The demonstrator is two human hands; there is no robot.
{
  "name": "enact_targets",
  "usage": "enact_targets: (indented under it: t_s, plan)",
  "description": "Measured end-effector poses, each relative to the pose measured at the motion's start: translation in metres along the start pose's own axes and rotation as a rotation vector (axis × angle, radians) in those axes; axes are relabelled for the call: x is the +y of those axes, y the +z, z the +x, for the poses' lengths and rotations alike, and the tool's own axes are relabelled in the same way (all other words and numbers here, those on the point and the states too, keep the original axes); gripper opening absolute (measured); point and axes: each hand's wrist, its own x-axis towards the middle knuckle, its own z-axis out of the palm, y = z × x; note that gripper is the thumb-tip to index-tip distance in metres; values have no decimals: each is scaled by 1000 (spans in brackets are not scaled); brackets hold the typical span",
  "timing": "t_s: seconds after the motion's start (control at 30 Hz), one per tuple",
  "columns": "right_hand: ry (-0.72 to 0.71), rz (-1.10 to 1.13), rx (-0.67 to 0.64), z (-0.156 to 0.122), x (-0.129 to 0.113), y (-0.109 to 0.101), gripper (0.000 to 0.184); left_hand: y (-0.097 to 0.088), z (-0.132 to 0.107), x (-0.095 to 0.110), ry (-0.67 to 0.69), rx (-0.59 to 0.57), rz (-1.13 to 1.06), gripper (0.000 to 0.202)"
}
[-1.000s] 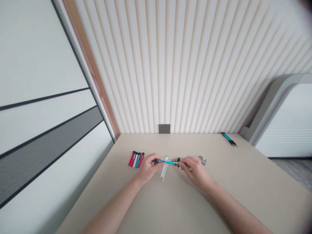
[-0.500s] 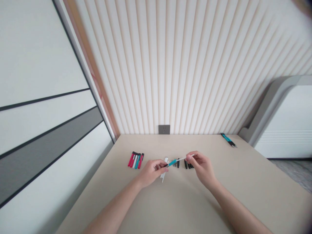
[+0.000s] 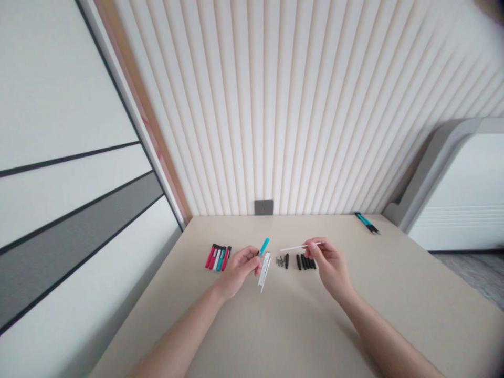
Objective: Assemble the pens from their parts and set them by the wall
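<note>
My left hand grips a turquoise pen barrel, its free end tilted up and to the right. Between the fingertips of my right hand is a thin white pen refill, pointing left and apart from the barrel. Several more white refills lie on the table just right of my left hand. Small grey springs and one black grip rest between the hands. More black grips sit in a row beside my right hand, partly covered by it.
On the left of the beige table lies a row of pink, white and turquoise pen barrels with black ends. Two turquoise-and-black pens are at the back right. A wall socket sits behind the table edge.
The refill's tip was at the barrel's open end; now the two are apart. My left hand has turned the barrel more upright, and the refill has swung to nearly level.
</note>
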Motion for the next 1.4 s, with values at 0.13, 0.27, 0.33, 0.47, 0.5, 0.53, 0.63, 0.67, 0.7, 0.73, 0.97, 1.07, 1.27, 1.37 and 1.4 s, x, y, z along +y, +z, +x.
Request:
enact_targets:
  t_s: [0.13, 0.27, 0.33, 0.47, 0.5, 0.53, 0.63, 0.67, 0.7, 0.73, 0.97, 1.07, 1.27, 1.37, 1.4]
  plan:
    - [61, -32, -181, -4, 3, 6, 30, 3, 0, -1, 19, 17, 231, 28]
    - [69, -49, -208, -7, 7, 8, 29, 5, -1, -1, 110, 40, 387, 24]
    - [68, -58, -196, -6, 8, 7, 30, 3, 0, -1, 141, 71, 434, 23]
    - [62, -49, -164, -5, 6, 6, 30, 0, 0, -3, 128, 69, 382, 20]
    - [62, -45, -164, -5, 6, 6, 29, 0, 0, -3, 125, 58, 358, 20]
    - [60, -40, -166, -5, 5, 6, 29, 1, -1, -4, 126, 46, 340, 20]
    - [40, -20, -165, -6, 3, 6, 25, 2, -3, -2, 147, -5, 318, 17]
    - [29, -4, -157, -7, 3, 6, 24, 3, -4, -1, 159, -26, 315, 15]
    - [15, 18, -144, -8, 2, 5, 22, 3, -4, 0, 172, -47, 312, 13]
    - [-1, 47, -128, -9, 1, 4, 20, 3, -5, 1, 183, -63, 310, 11]
    - [-200, 210, -114, -18, -10, 2, 10, 3, -5, 6, 197, -69, 369, 14]
    - [-260, 181, -184, -20, -13, 3, 12, 3, -5, 6, 179, -62, 426, 14]
    - [-313, 16, -221, -20, -10, 1, 13, 3, -4, 6, 157, -53, 473, 16]
    - [-359, -51, -206, -19, -10, 0, 13, 3, -3, 8, 152, -39, 538, 19]
    - [-377, -72, -205, -18, -10, -1, 13, 3, -3, 9, 149, -32, 563, 20]
